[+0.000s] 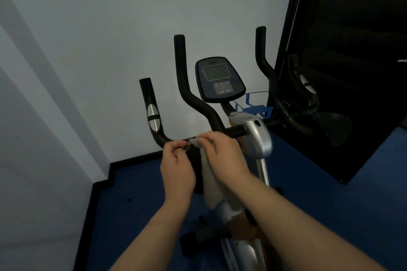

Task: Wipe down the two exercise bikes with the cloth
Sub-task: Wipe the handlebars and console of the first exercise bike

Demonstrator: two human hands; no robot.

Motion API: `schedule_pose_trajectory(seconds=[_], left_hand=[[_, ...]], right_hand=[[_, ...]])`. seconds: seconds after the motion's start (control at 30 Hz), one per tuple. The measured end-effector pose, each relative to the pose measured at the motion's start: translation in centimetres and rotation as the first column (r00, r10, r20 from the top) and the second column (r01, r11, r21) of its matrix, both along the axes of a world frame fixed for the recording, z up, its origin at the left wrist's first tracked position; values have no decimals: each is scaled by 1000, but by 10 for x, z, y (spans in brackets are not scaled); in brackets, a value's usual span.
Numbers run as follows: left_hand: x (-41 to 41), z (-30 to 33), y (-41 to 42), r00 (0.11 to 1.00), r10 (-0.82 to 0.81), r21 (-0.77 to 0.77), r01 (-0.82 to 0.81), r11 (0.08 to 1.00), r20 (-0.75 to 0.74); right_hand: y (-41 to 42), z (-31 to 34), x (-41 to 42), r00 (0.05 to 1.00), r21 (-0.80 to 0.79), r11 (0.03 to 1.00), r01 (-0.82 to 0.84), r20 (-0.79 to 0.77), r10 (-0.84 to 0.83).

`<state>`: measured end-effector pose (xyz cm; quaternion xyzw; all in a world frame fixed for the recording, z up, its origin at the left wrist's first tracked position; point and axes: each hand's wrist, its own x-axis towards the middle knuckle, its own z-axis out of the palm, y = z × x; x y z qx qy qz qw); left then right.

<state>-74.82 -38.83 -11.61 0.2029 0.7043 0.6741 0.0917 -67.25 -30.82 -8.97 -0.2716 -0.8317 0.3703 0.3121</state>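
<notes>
both our hands meet at the handlebar [169,138] of the exercise bike [253,138]. our left hand [178,165] has its fingers curled, pinching the top edge of the cloth [211,180] against the bar. our right hand [222,156] grips the cloth too, fingers bent over it, and the pale cloth hangs down between our wrists. beyond them the bar curves up into black grips, with the display [219,79] between them. a mirror [341,61] stands to the right against the white wall [110,28], above the blue floor [143,204].
</notes>
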Motion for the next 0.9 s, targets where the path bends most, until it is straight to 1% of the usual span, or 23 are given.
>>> schedule_pose_trajectory(seconds=[0.07,0.1,0.13,0.17,0.2,0.27,0.3,0.33,0.37,0.4,0.43,0.47,0.5,0.53,0.57,0.63,0.67,0.7,0.73,0.77,0.8,0.87,0.9], left_hand=[[-1,-1,0,999,10,17,-11,1000,39],[-1,-2,0,998,15,26,-17,1000,54],[0,-4,0,998,21,35,-23,999,63],[1,-4,0,998,26,39,-28,999,65],[1,-4,0,998,29,37,-32,999,60],[1,-3,1,998,35,25,-36,999,44],[2,-2,1,998,37,24,-38,999,42],[2,-2,1,998,41,24,-42,999,45],[1,-3,0,998,46,25,-47,999,53],[1,-2,0,997,47,31,-49,998,66],[0,-3,0,995,47,44,-51,998,90],[0,-3,0,991,44,61,-52,997,125],[0,-4,0,986,41,82,-55,995,164],[1,-4,0,980,41,103,-62,993,195],[2,-4,1,976,48,118,-74,990,213],[3,-4,2,972,75,135,-107,985,224],[3,-3,2,971,84,140,-117,983,223],[3,-2,2,971,87,140,-120,983,221],[3,-2,3,970,92,136,-124,983,224],[3,-2,2,969,100,127,-131,983,227],[3,-2,1,968,105,120,-135,984,229],[2,-2,2,970,102,118,-130,984,221],[1,-3,2,972,103,119,-130,984,209]], right_hand=[[-19,-23,15,975,63,994,90,-207,-75],[-31,-33,21,951,63,987,150,-281,-127],[-39,-40,24,934,50,977,207,-307,-182],[-37,-41,21,932,39,973,226,-299,-204],[-28,-33,13,948,27,979,203,-257,-189],[-5,-8,-3,996,-5,996,91,-20,-91],[5,3,-7,998,-60,998,25,62,-21],[9,9,-7,997,-125,992,-27,73,36],[9,8,-5,998,-151,987,-56,13,59],[3,1,1,995,-133,990,-47,-91,35],[-8,-12,9,979,-86,996,-2,-203,-15],[-22,-26,19,960,-31,998,58,-273,-64],[-36,-37,25,945,12,992,125,-305,-115],[-41,-43,27,944,63,982,180,-291,-155],[-36,-42,23,954,110,975,193,-253,-161],[-16,-22,8,990,165,980,116,-97,-101],[-5,-11,1,999,139,989,50,1,-50],[4,-1,-4,998,66,998,-9,68,4],[9,5,-6,995,-18,999,-37,90,38],[9,4,-6,997,-65,997,-38,65,42],[4,-1,-1,1000,-59,998,-22,-3,22],[-11,-17,15,987,51,998,41,-158,-33],[-17,-23,19,982,103,993,60,-187,-40]])
